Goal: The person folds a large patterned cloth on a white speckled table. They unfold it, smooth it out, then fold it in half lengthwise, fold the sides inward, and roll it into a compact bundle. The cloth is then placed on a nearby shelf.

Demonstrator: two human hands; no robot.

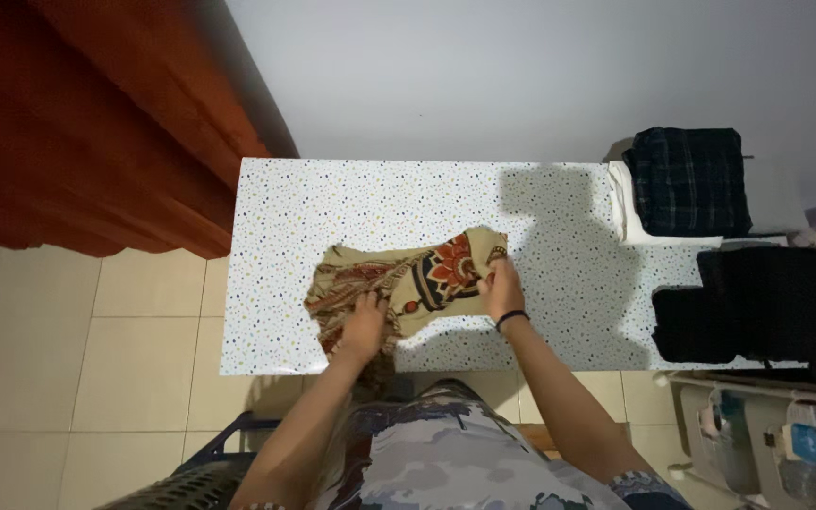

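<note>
The person is smoothing and folding a patterned cloth [399,283], tan with red, dark and orange floral print, on the speckled bench [332,198]; as a judgement, the fold is at an early stage, since the fabric is lying bunched and uneven, with its near edge spilling over the front rim of the bench. The left hand [363,326] is pressing down on the crumpled lower left part of the cloth, fingers curled into the folds, while the right hand [501,288], with a dark band at the wrist, is pinching the right-hand edge of the cloth between fingers and thumb. Both hands are touching the cloth, which is lying between them, slightly nearer the left end of the bench. The next move probably calls for pulling the 2 sides apart to flatten the wrinkles before bringing an edge over. On the far right, well apart from the hands, a dark plaid folded garment [689,179] is resting on a white stack, and a black folded pile [748,302] is sitting nearer.
</note>
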